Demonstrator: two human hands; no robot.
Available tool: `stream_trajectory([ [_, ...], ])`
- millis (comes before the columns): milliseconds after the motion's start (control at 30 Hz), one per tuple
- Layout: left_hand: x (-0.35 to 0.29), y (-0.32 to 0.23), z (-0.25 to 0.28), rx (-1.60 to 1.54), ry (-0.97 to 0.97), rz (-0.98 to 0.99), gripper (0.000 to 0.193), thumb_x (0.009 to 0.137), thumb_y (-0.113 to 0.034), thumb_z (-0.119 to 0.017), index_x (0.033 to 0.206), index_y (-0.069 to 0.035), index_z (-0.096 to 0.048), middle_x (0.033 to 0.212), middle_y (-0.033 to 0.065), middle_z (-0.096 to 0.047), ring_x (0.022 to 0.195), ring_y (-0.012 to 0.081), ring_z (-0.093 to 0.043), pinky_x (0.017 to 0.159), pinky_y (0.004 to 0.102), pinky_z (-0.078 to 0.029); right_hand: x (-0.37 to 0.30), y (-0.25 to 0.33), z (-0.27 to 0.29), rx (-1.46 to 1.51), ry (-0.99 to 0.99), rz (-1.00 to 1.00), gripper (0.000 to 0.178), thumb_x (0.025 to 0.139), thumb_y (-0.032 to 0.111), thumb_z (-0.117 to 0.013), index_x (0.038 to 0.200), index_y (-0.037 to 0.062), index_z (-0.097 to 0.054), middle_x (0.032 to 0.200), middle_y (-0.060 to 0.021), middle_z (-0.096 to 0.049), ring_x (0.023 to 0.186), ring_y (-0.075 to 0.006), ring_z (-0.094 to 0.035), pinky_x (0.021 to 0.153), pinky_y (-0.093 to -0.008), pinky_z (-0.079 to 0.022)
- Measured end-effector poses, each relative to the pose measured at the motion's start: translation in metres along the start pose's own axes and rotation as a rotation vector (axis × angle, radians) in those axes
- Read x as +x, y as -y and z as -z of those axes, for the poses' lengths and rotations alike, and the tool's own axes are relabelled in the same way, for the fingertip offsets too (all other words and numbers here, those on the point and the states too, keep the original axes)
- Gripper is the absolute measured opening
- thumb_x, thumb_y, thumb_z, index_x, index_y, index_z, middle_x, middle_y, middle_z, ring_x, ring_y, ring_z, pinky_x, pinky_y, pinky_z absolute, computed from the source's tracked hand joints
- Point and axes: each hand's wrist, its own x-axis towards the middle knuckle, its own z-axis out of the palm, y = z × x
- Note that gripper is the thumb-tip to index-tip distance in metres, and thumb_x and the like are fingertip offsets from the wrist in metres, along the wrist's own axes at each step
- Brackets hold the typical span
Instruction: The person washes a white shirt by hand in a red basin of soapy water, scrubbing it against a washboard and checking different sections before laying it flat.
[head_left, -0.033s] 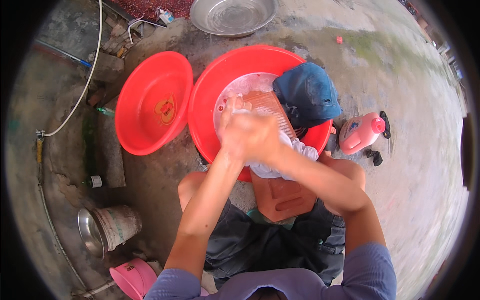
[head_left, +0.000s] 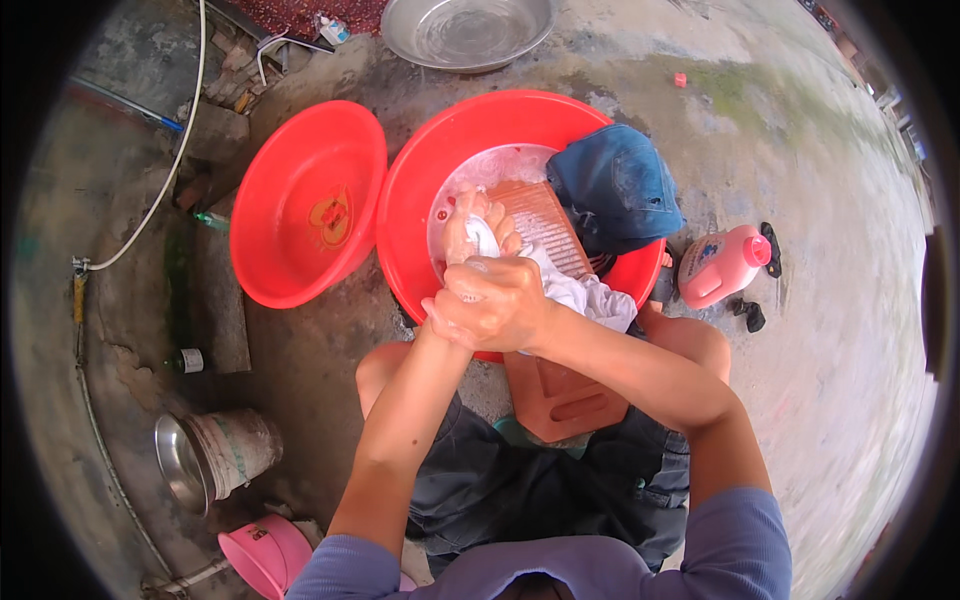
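Observation:
My left hand (head_left: pixel 478 222) is closed around a bunch of white cloth (head_left: pixel 568 290), over the red basin (head_left: pixel 408 190). My right hand (head_left: pixel 490 298) is a wet, soapy fist against my left wrist; a strip of the cloth runs between the two hands, and my right fingertips are partly hidden. Under the hands a brown ridged washboard (head_left: pixel 540 222) leans in the basin, its lower end between my knees. The rest of the cloth drapes over the board on its right side. Foamy water (head_left: pixel 510 162) lies in the basin.
Blue denim fabric (head_left: pixel 618 190) hangs over the basin's right rim. A pink detergent bottle (head_left: pixel 722 266) stands further right. Another red basin (head_left: pixel 300 210) tilts at the left, and a metal basin (head_left: pixel 468 30) sits at the far side. A bucket (head_left: pixel 235 452) and pink tub (head_left: pixel 268 555) are lower left.
My right hand has slid back toward me, from beside my left hand to my left wrist. The left fingers, blurred before, now show curled on the cloth.

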Motion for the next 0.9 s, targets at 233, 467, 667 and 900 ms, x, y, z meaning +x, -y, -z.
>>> stream_trajectory([
  [233,0.015,-0.015,-0.001,0.018,0.324,0.150,0.034,0.090,-0.035,-0.042,0.063,-0.015,-0.046,0.061,0.0000,-0.047,0.052,0.0122,-0.041,0.048,0.0270,-0.037,-0.017,0.001,-0.028,-0.183,-0.053,-0.089,0.017,0.065,0.012,-0.058,0.051,0.0121,-0.049,0.051,-0.0024,-0.047,0.042,-0.0161,-0.050,0.046,-0.0310,-0.046],
  [467,0.009,0.006,-0.072,0.287,-0.370,-0.189,0.036,0.088,-0.038,-0.048,0.063,-0.013,-0.043,0.064,0.0017,-0.049,0.058,0.0118,-0.048,0.056,0.0270,-0.043,0.005,-0.058,0.031,-0.082,0.024,-0.400,0.020,0.074,0.015,-0.061,0.055,0.0097,-0.057,0.056,-0.0054,-0.056,0.045,-0.0206,-0.054,0.038,-0.0316,-0.040],
  [667,0.011,0.010,-0.023,0.009,-0.226,0.037,0.032,0.087,-0.039,-0.048,0.069,-0.013,-0.044,0.060,0.0020,-0.046,0.062,0.0120,-0.047,0.052,0.0281,-0.039,-0.018,-0.037,-0.032,-0.409,0.052,-0.629,0.026,0.077,0.018,-0.060,0.054,0.0120,-0.051,0.049,-0.0036,-0.044,0.044,-0.0182,-0.050,0.039,-0.0314,-0.038],
  [900,0.014,0.009,-0.008,-0.063,0.377,0.122,0.025,0.089,-0.034,-0.045,0.079,-0.012,-0.051,0.072,0.0011,-0.052,0.065,0.0148,-0.053,0.058,0.0307,-0.046,-0.013,-0.010,0.004,0.059,0.034,0.034,0.022,0.068,0.018,-0.062,0.051,0.0130,-0.051,0.050,-0.0046,-0.047,0.038,-0.0176,-0.050,0.037,-0.0343,-0.040],
])
